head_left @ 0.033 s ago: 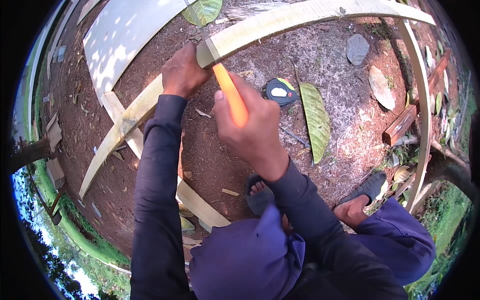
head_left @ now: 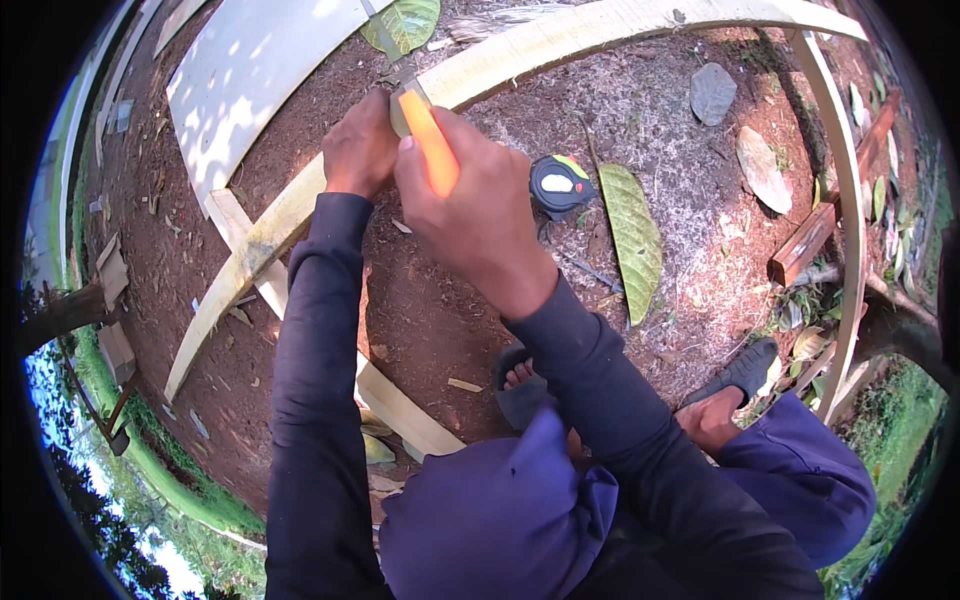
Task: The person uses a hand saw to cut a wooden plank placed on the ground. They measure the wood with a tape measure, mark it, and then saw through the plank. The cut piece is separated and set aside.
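Observation:
My right hand (head_left: 475, 200) is closed around the orange handle of a handsaw (head_left: 425, 135). Its narrow metal blade lies across a long pale wooden plank (head_left: 560, 48) and runs on past it, away from me. Just left of the blade, my left hand (head_left: 360, 148) grips the same plank, its fingertips hidden on the far side. The plank slants from lower left to upper right and crosses over another pale wood piece (head_left: 232, 218) on the left. To the right of my right hand, a dark tape measure (head_left: 560, 185) rests on the ground.
A pale flat sheet (head_left: 240, 90) lies at the upper left. A long strip of wood (head_left: 845, 190) meets the plank at the right. Large leaves (head_left: 632, 240) and a reddish-brown wood block (head_left: 803, 250) are on the soil. My sandalled foot (head_left: 740, 375) is at the lower right.
My right hand and the saw have slid forward and slightly left along the blade's line, bringing the handle closer to the plank. My left hand stays in nearly the same place.

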{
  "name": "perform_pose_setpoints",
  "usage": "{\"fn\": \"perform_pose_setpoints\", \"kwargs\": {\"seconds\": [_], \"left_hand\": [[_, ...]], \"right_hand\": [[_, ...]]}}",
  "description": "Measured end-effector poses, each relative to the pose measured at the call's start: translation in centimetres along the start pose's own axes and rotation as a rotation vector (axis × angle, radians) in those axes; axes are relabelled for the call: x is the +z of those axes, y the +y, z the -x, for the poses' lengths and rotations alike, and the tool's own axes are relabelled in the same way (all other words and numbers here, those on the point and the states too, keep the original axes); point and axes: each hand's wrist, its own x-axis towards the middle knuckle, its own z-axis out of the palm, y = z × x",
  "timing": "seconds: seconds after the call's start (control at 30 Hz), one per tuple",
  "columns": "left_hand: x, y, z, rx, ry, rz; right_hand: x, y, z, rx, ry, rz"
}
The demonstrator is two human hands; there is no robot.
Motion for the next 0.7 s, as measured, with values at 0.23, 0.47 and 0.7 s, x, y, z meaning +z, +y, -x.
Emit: {"fn": "perform_pose_setpoints", "kwargs": {"seconds": [0.23,0.47,0.7], "left_hand": [[-0.6,0.5,0.4,-0.169,-0.136,-0.228],[0.5,-2.1,0.3,-0.106,-0.057,0.209],[-0.9,1.9,-0.1,-0.154,-0.154,-0.187]], "right_hand": [[-2.2,1.7,9.7,-0.064,0.089,-0.013],[1.5,1.4,0.8,-0.024,0.055,-0.004],[-2.0,2.1,7.6,-0.004,0.11,-0.071]]}}
